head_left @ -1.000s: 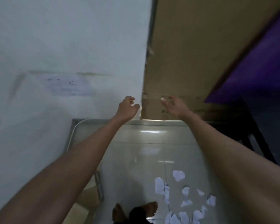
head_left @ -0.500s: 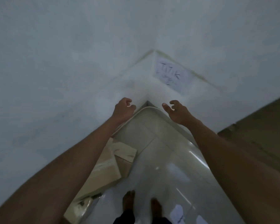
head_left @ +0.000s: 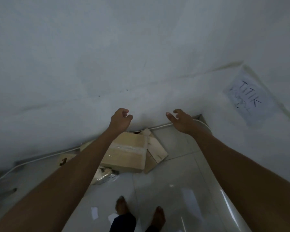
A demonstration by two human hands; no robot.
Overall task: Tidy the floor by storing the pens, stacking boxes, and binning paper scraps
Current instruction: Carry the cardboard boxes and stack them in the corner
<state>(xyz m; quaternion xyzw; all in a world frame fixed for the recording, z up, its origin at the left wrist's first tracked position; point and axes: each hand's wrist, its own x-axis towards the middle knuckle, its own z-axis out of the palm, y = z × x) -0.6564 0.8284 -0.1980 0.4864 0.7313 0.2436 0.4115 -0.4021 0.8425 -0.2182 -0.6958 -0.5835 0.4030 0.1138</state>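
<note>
Left hand [head_left: 120, 120]: one, raised before the wall [head_left: 90, 64], fingers loosely curled, holding nothing. Right hand [head_left: 181, 122]: one, raised alongside and apart from the left, fingers spread and relaxed, holding nothing.

Cardboard box [head_left: 124, 153]: one in plain sight, lying on the floor [head_left: 174, 173] at its far edge, below the left hand. Its long axis and taped seam run roughly along the foot of the wall. Loose flaps [head_left: 156, 148] stand open at the end pointing toward the floor's far corner.

Cardboard piece [head_left: 64, 160]: one, left of the left forearm, mostly hidden.

Paper scraps [head_left: 94, 213]: two, white, by the bare feet [head_left: 121, 205].

Crumpled wrapping [head_left: 104, 175]: one, touching the box's near side.

Cable [head_left: 40, 158]: one, along the wall foot.

Handwritten sheet [head_left: 251, 101]: one, on the right-hand wall.
</note>
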